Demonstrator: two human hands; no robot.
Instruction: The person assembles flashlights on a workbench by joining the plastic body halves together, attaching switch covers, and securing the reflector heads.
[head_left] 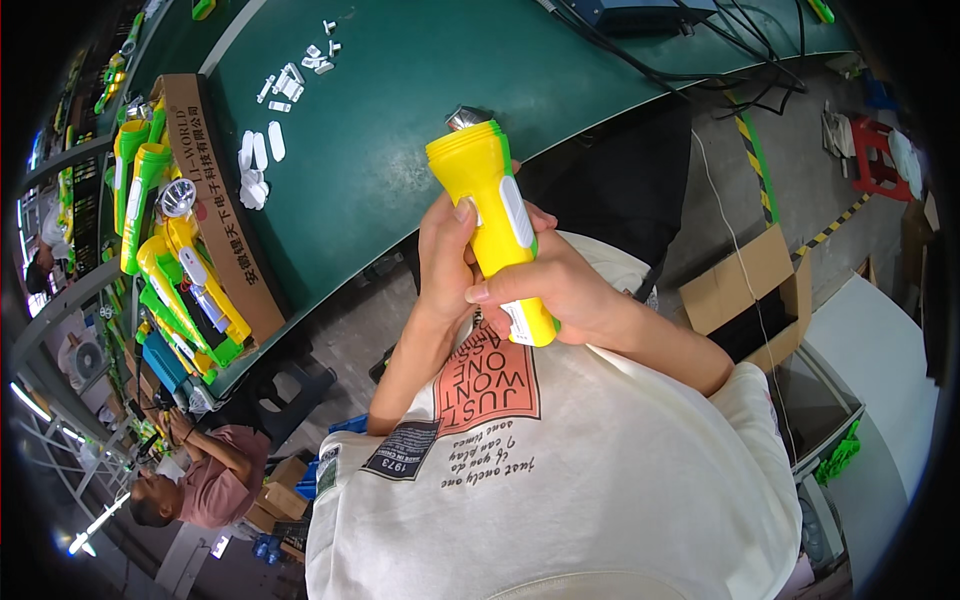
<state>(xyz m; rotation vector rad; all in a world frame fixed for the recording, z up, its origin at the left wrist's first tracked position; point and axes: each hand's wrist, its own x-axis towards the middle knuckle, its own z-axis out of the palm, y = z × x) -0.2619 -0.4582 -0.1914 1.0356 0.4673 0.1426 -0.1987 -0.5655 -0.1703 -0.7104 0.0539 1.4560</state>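
A yellow flashlight body (490, 240) with a green back edge is held up in front of my chest, its wide threaded head tilted away from me. My left hand (445, 255) grips it from the left, thumb on the side below the head. My right hand (570, 285) wraps the lower part, thumb lying across the front. A long white switch panel (517, 212) runs along its right side, and a smaller white piece (519, 322) sits near the tail. A shiny silver reflector (467, 118) shows just past the head's rim; whether it touches the head is unclear.
A cardboard box (205, 190) of yellow and green flashlight parts stands on the green table (370, 130) at the left. Small white plastic pieces (288, 82) lie beyond it. Black cables (660, 75) cross the far edge. A co-worker (215, 470) sits at lower left.
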